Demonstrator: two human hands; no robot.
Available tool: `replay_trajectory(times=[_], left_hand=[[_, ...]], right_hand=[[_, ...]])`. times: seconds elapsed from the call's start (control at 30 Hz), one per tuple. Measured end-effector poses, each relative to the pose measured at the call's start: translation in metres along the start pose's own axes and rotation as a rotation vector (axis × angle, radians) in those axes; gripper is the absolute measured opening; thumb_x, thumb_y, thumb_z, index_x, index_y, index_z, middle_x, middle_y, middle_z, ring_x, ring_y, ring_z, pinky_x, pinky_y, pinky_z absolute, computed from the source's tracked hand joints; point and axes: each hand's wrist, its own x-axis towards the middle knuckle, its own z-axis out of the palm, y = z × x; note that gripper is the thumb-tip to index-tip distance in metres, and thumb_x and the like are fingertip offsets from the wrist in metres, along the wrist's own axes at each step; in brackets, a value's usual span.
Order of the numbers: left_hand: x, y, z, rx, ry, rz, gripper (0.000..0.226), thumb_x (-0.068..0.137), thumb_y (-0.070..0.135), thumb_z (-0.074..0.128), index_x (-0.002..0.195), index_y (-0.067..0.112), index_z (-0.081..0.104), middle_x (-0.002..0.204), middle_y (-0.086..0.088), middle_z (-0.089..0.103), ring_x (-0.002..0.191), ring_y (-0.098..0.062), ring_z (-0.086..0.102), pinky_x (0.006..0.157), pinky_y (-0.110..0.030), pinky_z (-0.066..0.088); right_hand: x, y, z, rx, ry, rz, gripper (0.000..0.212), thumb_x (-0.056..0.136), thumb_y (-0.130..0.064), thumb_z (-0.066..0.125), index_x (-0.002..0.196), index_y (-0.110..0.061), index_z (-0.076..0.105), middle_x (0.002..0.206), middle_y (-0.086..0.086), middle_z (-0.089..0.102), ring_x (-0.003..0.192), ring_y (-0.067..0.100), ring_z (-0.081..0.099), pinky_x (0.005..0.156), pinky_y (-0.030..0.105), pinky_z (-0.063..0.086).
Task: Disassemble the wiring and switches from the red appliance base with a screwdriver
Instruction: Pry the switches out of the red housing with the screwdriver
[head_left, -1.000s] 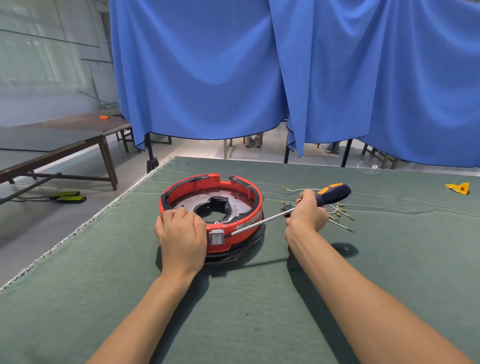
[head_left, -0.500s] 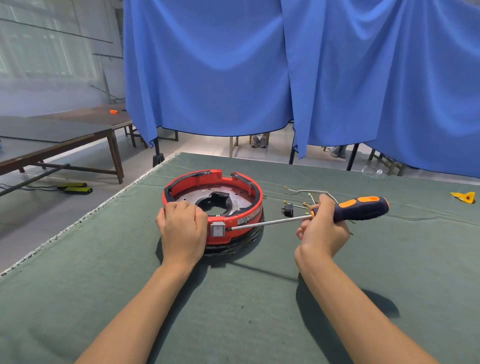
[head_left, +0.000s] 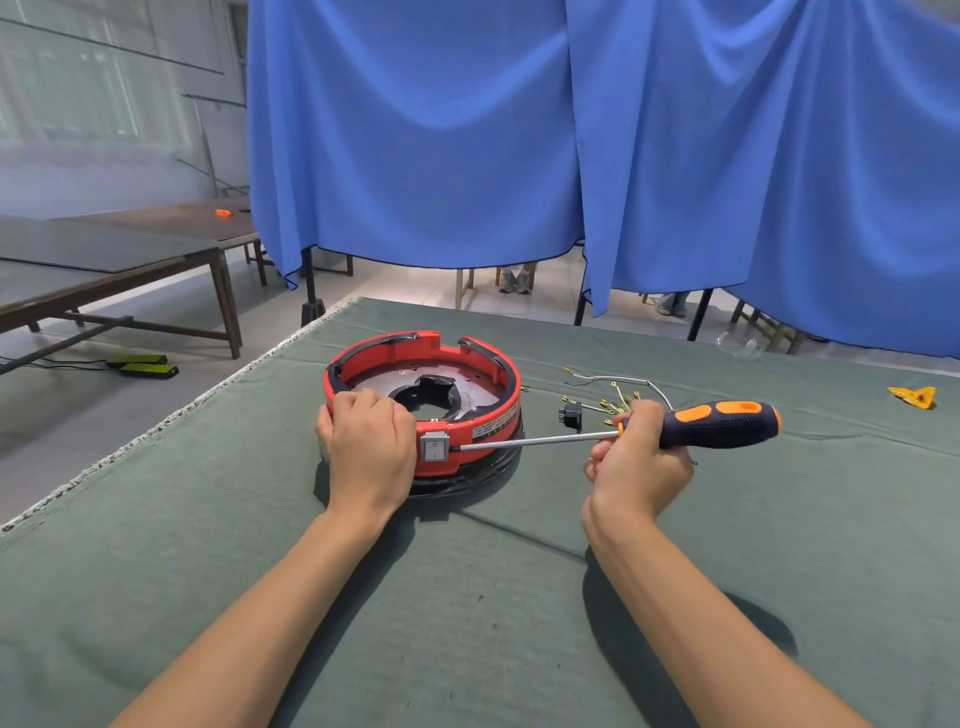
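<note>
In the head view, the right hand (head_left: 641, 462), wrapped around the black-and-orange-handled screwdriver (head_left: 696, 426), is now lying lower and flatter than a second ago, its steel tip meeting the grey rocker switch (head_left: 435, 447) edge. The left hand (head_left: 366, 441) is pressing down on the round red plastic appliance base (head_left: 483, 431), which sits on the green felt table (head_left: 467, 597). Prying looks imminent; freed wires (head_left: 613, 395) are lying beside it.

You have one red base (head_left: 470, 415) on the green cloth (head_left: 467, 597), one switch (head_left: 435, 448) on its near wall, one screwdriver (head_left: 675, 428), one wire bundle (head_left: 615, 392) right of the base, and two hands.
</note>
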Motion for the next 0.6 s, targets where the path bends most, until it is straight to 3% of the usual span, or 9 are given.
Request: replay_trajectory(times=[0.27, 0.47, 0.6], left_hand=[[-0.001, 0.001, 0.000, -0.023, 0.003, 0.000, 0.036, 0.089, 0.025, 0.027, 0.064, 0.011, 0.049, 0.077, -0.002, 0.050, 0.091, -0.025, 0.047, 0.101, -0.054, 0.028], [-0.001, -0.001, 0.000, -0.008, -0.015, -0.005, 0.038, 0.090, 0.026, 0.026, 0.066, 0.010, 0.050, 0.080, -0.002, 0.052, 0.092, -0.024, 0.046, 0.103, -0.052, 0.027], [-0.001, -0.001, 0.000, -0.004, -0.021, 0.002, 0.037, 0.090, 0.025, 0.026, 0.066, 0.010, 0.051, 0.080, -0.003, 0.053, 0.092, -0.024, 0.046, 0.102, -0.053, 0.028]], right_hand=[[0.027, 0.010, 0.024, -0.093, 0.085, 0.069, 0.019, 0.080, -0.017, 0.053, 0.063, -0.013, 0.047, 0.053, -0.003, 0.047, 0.033, 0.010, 0.034, 0.039, 0.020, 0.024], [0.041, 0.013, 0.053, -0.169, 0.042, 0.080, 0.013, 0.078, -0.019, 0.057, 0.067, -0.016, 0.051, 0.054, -0.005, 0.051, 0.050, 0.020, 0.043, 0.050, 0.029, 0.032], [0.050, 0.018, 0.066, -0.223, 0.007, 0.132, 0.014, 0.077, -0.021, 0.057, 0.069, -0.015, 0.049, 0.060, -0.003, 0.053, 0.049, 0.019, 0.042, 0.051, 0.029, 0.031]])
